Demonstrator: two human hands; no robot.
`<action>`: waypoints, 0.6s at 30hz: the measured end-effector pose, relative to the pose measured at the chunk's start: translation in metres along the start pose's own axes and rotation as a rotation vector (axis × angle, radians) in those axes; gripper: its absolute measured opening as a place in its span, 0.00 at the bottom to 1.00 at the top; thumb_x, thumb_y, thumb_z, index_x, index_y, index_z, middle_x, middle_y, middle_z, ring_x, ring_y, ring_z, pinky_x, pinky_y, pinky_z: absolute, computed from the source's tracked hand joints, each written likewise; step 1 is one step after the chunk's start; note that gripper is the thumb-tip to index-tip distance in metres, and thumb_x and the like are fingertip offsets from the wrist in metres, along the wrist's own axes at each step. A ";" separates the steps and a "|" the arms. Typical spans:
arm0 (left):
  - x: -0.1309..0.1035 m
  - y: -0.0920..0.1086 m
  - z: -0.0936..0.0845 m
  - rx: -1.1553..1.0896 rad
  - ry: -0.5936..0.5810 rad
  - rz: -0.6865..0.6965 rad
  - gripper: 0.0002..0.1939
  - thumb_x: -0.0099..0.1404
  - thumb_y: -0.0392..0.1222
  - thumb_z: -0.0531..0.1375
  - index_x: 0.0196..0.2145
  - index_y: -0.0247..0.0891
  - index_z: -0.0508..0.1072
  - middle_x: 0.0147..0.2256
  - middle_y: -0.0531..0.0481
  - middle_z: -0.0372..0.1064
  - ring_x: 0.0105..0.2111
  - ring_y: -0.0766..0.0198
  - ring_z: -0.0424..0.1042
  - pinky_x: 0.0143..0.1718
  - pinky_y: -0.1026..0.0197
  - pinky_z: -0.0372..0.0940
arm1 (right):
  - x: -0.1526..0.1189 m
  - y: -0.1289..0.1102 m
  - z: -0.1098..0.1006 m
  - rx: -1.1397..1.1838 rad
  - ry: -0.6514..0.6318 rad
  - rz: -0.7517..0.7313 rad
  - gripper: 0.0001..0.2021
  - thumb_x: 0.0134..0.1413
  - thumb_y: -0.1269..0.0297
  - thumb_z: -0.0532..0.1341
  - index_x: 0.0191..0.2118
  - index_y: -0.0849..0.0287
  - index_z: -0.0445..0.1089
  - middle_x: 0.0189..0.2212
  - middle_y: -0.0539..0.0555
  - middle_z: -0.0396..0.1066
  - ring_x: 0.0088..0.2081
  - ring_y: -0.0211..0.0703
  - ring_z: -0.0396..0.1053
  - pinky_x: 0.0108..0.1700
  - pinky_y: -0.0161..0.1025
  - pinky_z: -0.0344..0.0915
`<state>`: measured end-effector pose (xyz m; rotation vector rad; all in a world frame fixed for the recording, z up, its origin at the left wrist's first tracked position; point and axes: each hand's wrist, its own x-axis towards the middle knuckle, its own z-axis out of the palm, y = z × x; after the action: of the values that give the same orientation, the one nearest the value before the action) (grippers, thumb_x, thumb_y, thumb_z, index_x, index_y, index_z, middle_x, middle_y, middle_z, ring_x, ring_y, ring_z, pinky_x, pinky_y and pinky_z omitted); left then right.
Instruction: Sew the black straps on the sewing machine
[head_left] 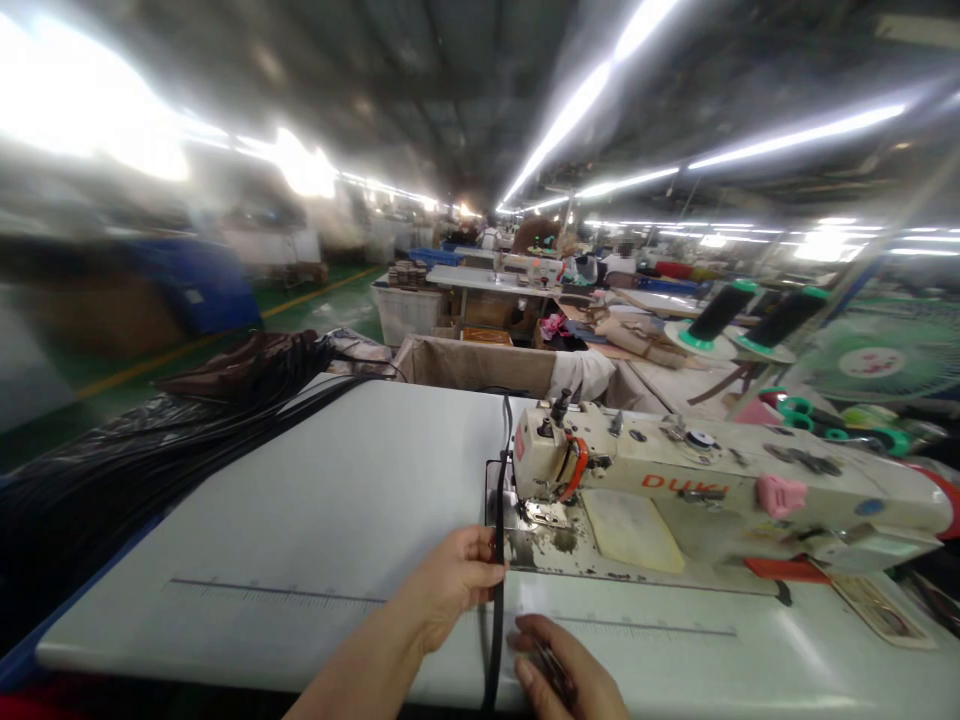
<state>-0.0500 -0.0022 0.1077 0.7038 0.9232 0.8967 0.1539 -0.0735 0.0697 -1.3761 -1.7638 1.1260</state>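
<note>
Here, a black strap point(497, 635) is running across the white tabletop point(330, 500) from its far edge, past the left end of a sewing machine point(720, 490), to its near edge. The left hand point(459, 572) is pinching the strap between thumb and fingers, in from the near edge. Just right of the strap, by the near edge, the right hand point(574, 665) is curling around a small dark object point(553, 668), too blurred to name. A bundle of dark strips point(202, 450) is lying along the left edge.
</note>
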 end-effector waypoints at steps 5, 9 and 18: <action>-0.006 -0.008 0.023 -0.096 0.066 -0.008 0.33 0.36 0.35 0.69 0.45 0.34 0.76 0.30 0.51 0.70 0.32 0.63 0.68 0.35 0.60 0.60 | 0.021 -0.015 0.004 0.125 -0.044 0.126 0.29 0.56 0.33 0.61 0.44 0.57 0.75 0.27 0.52 0.75 0.30 0.45 0.71 0.35 0.38 0.67; 0.000 -0.005 0.020 -0.171 0.101 -0.001 0.30 0.38 0.42 0.74 0.42 0.33 0.77 0.31 0.52 0.68 0.29 0.68 0.63 0.30 0.64 0.53 | 0.021 -0.013 -0.005 0.089 -0.130 0.136 0.29 0.56 0.33 0.59 0.42 0.57 0.77 0.24 0.50 0.71 0.28 0.43 0.67 0.35 0.38 0.65; 0.036 -0.007 0.016 -0.125 0.194 0.046 0.26 0.36 0.51 0.79 0.25 0.34 0.73 0.20 0.55 0.62 0.20 0.73 0.55 0.21 0.66 0.41 | 0.014 -0.018 -0.025 -0.125 -0.234 0.194 0.22 0.60 0.45 0.58 0.44 0.56 0.80 0.27 0.51 0.76 0.29 0.44 0.70 0.34 0.37 0.64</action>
<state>-0.0225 0.0241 0.0956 0.5393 1.0158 1.0677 0.1640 -0.0557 0.0963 -1.5709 -1.9236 1.3465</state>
